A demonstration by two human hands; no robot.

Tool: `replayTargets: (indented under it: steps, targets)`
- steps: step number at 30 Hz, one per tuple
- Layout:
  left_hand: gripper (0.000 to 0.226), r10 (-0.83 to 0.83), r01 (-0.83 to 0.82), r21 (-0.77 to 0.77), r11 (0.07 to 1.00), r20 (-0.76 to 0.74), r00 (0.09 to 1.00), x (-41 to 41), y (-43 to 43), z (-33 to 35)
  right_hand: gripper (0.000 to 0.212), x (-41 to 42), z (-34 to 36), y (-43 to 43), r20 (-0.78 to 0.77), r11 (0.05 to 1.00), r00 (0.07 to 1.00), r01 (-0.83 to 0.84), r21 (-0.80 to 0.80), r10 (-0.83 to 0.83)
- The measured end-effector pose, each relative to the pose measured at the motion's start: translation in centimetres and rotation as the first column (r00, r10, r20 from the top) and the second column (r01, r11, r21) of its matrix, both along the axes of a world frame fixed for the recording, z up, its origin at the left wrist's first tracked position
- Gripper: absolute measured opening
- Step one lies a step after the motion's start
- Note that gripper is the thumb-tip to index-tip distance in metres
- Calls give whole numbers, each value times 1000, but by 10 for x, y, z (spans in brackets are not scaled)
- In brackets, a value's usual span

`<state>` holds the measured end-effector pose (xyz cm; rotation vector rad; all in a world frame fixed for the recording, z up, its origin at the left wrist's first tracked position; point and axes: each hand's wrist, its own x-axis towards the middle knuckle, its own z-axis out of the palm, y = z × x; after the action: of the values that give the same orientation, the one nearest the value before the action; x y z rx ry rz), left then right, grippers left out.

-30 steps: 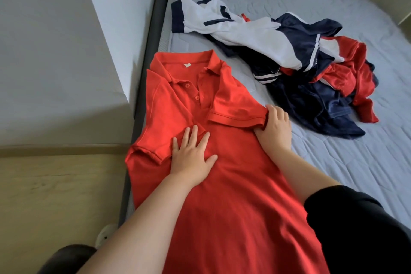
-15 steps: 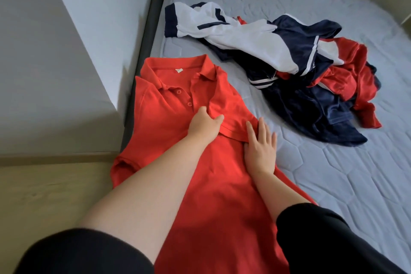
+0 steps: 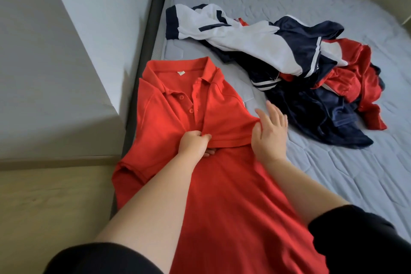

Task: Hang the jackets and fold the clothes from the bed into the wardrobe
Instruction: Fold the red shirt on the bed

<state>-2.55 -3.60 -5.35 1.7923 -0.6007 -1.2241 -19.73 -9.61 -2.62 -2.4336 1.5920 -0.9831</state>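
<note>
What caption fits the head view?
Left hand pinches the red polo shirt's folded sleeve; right hand steadies its edge.

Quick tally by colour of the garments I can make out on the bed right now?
Red: 2, the red polo shirt under both hands and a shiny red garment in the pile.
White with navy trim: 1, the white jacket.
Navy: 1 at least, the navy garment; the tangle may hide more.
Total: 4 distinguishable.
</note>
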Motion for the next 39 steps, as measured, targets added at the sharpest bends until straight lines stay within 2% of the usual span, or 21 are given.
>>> replayTargets:
  steps: [3, 5, 7, 8, 10, 11, 13, 15, 16, 17, 19, 20, 23, 25, 27, 29, 31, 33, 34, 36, 39]
  targets:
    - [24, -8, 7, -29, 1000, -27, 1000, 2, 1, -6, 47, 27, 14, -20, -134, 968, 960, -236, 85, 246]
    - [23, -12, 11, -41, 999, -32, 999, 2, 1, -10, 48, 40, 9, -33, -401, 912, 821, -342, 228, 408]
    - [23, -22, 22, -45, 999, 12, 1000, 2, 1, -13, 52, 42, -1, -47, -591, 914, 702, -244, 325, 397]
    - [23, -24, 25, -48, 999, 36, 999, 2, 1, -15, 53, 40, -3, -52, -617, 932, 718, -124, 341, 321]
    - [23, -11, 14, -55, 998, 48, 999, 2, 1, -16, 56, 36, -4, -53, -525, 932, 848, 127, 340, 75]
    - [23, -1, 3, -56, 998, 38, 999, 3, 1, -16, 57, 38, -4, -47, -464, 936, 886, 176, 306, -14]
    - [23, 13, -12, -59, 998, 16, 1000, 3, 1, -15, 57, 41, -7, -25, -416, 988, 909, 51, 149, 16]
    - [23, 6, -3, -60, 998, 50, 999, 3, 2, -15, 55, 32, -16, -5, -496, 991, 858, -111, 81, 136]
    - [23, -6, 11, -56, 998, 91, 996, 2, 3, -16, 54, 22, -21, 0, -526, 991, 842, -65, 118, 118]
    - [22, -17, 24, -51, 998, 134, 991, 2, 3, -16, 54, 10, -25, 1, -527, 978, 849, 77, 196, 39]
    - [21, -25, 35, -47, 998, 189, 982, 1, 5, -16, 56, -7, -28, 1, -436, 855, 881, 363, 371, -185]
    - [21, -26, 37, -46, 998, 206, 978, 0, 5, -16, 58, -11, -28, 1, -393, 810, 884, 415, 414, -252]
    - [22, -31, 43, -43, 998, 245, 969, -3, 6, -12, 60, -13, -31, 13, -321, 855, 913, 366, 368, -252]
    - [21, -16, 34, -57, 998, 287, 958, -6, 9, -10, 55, -20, -36, 20, -253, 856, 939, 321, 405, -233]
    - [12, 36, -7, -85, 996, 352, 935, -13, 13, -7, 47, -32, -38, 19, -89, 846, 965, 261, 465, -248]
    - [28, 103, -43, -141, 989, 448, 888, -25, 24, -6, 37, -45, -35, 14, 73, 829, 951, 222, 514, -300]
    - [56, 129, 29, -258, 966, 572, 810, -40, 43, -10, 33, -56, -28, 9, 103, 760, 918, 250, 600, -383]
    - [69, 78, 244, -280, 928, 789, 610, -56, 63, -18, 26, -64, -25, 4, 46, 679, 922, 249, 690, -384]
    - [72, 47, 333, -238, 912, 870, 492, -60, 72, -23, 21, -65, -23, 3, -17, 665, 944, 245, 706, -329]
    - [72, -99, 422, -80, 903, 917, 387, -61, 80, -28, 23, -66, -18, 3, -158, 690, 967, 253, 678, -200]
    - [64, -321, 499, 168, 850, 916, 239, -56, 86, -31, 20, -69, -10, 10, -209, 773, 935, 354, 527, -287]
